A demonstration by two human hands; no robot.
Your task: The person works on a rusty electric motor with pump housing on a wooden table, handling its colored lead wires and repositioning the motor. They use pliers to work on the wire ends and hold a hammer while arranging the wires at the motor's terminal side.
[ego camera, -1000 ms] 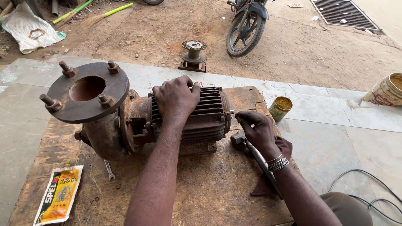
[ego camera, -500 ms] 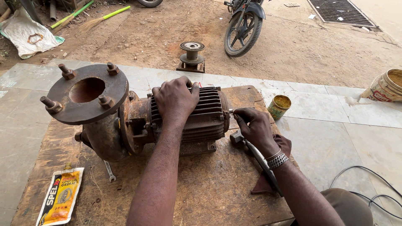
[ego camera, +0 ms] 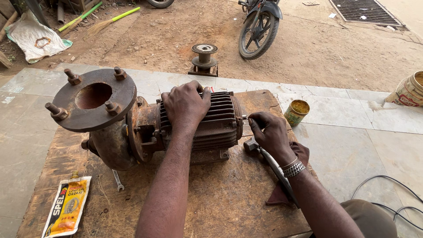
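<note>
A rusty motor pump (ego camera: 198, 128) with a ribbed dark body lies on a wooden board (ego camera: 220, 198). Its round bolted flange (ego camera: 92, 99) faces up at the left. My left hand (ego camera: 185, 103) rests flat on top of the ribbed body. At the motor's right end, my right hand (ego camera: 269, 132) pinches a small thin metal piece at the shaft end; what exactly it is I cannot make out. A hammer (ego camera: 264, 156) lies on the board under my right wrist, on a dark red cloth (ego camera: 299, 154).
A yellow grease pouch (ego camera: 66, 205) and a spanner (ego camera: 117, 180) lie on the board's left. A small open tin (ego camera: 296, 112) stands to the right, a bucket (ego camera: 410, 90) at far right. A spool-shaped part (ego camera: 204, 59) and a motorcycle wheel (ego camera: 257, 31) stand beyond. Cables (ego camera: 396, 198) lie at lower right.
My right hand has shifted a little closer to the motor's shaft end. My left hand has stayed on the motor body.
</note>
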